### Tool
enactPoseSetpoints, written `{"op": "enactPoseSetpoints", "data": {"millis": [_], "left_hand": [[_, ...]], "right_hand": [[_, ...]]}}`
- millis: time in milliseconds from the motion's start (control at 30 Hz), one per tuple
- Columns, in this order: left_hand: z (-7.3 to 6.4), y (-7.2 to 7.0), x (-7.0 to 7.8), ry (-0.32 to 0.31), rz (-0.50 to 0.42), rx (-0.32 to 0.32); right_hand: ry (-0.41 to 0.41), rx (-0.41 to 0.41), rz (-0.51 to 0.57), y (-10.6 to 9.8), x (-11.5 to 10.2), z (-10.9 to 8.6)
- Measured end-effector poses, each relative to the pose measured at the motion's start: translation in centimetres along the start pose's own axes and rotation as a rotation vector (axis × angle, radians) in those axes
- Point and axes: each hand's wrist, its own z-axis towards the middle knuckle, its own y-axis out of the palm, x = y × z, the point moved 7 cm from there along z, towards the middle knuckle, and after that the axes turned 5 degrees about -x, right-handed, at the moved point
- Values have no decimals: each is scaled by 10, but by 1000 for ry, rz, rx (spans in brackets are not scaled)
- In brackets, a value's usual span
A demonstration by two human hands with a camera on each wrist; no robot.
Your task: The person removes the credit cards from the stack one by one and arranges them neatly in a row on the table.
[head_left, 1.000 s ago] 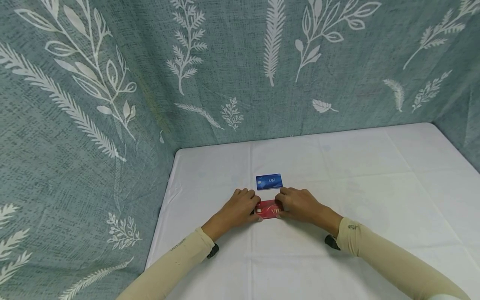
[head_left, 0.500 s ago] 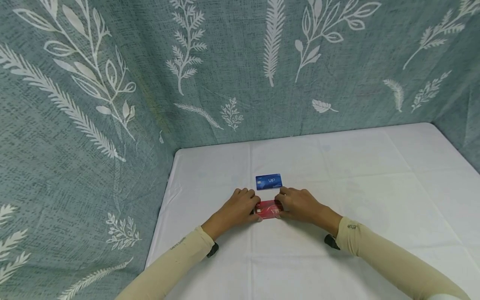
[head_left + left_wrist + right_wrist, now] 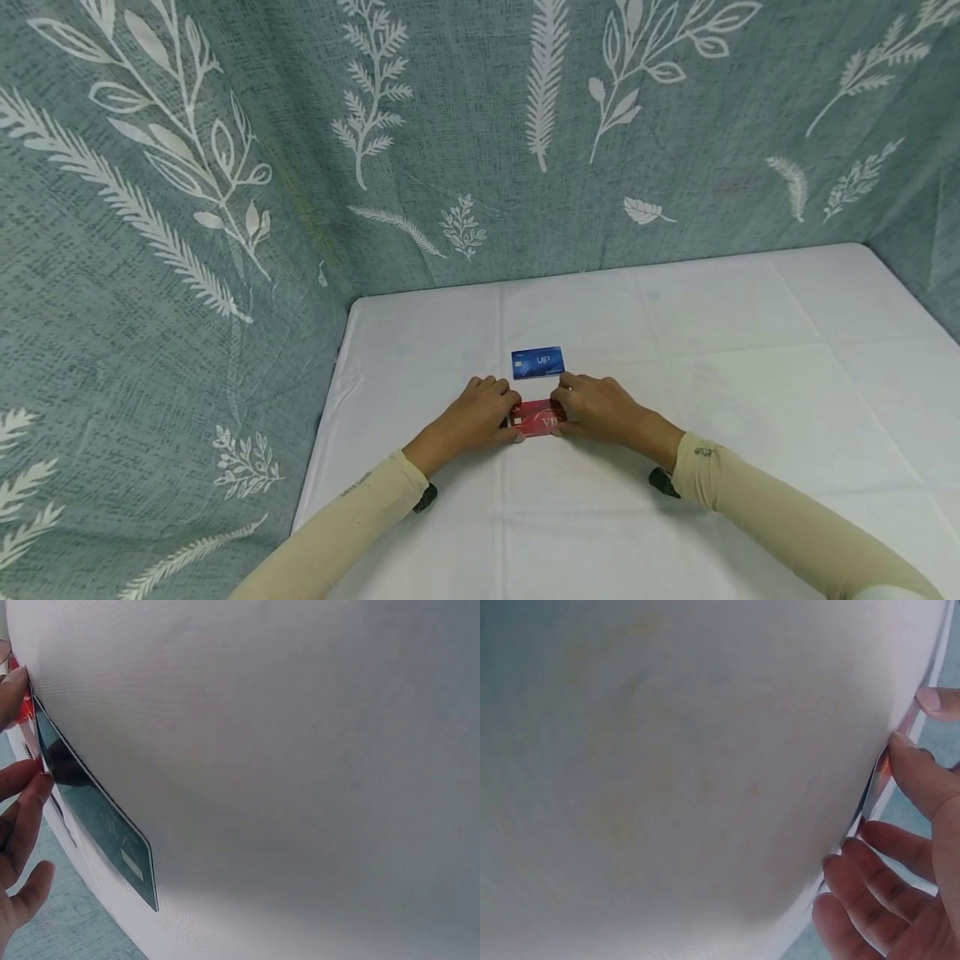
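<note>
My left hand pinches the left end of a red card printed with VIP, thumb at its near edge and fingers at its far edge. At the right end, my right hand holds the same card between thumb and curled fingers. In the right wrist view only a thin sliver of the red card shows. Just beyond lies a blue VIP card, close to my right fingertips. A dark, glossy, card-shaped panel with a pale rectangle shows by my left fingers; in the head view it is mostly hidden.
A white cloth covers the table. Behind it and along the left hangs a green curtain with white leaf prints. Both forearms wear cream sleeves, and a small black device sits under the left wrist.
</note>
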Motion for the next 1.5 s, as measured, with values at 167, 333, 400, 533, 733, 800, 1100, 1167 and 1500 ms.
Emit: {"op": "enactPoseSetpoints", "data": {"millis": [167,333,400,533,733,800,1100,1167,1500], "left_hand": [[1,1,-1,-11,-33,-26],[1,0,-1,-12,-30,-35],[2,0,-1,-11,-28,-34],[2,1,-2,-12,-32,-38],[2,1,-2,-24,-47,-52],[2,1,-2,-25,-44,-53],[3,1,-2,-27,-35,-50],[3,1,-2,-25,-35,-49],[4,2,-2,-21,-34,-42]], "right_hand": [[-8,9,-7,0,0,0],[-10,5,-5,1,0,0],[-8,4,-5,1,0,0],[-4,-6,-7,2,0,0],[0,-27,-1,2,0,0],[1,-29,3,1,0,0],[3,-25,-1,-2,-1,-1],[-1,-20,-6,-2,-1,-2],[-12,-5,-15,-1,-1,-2]]}}
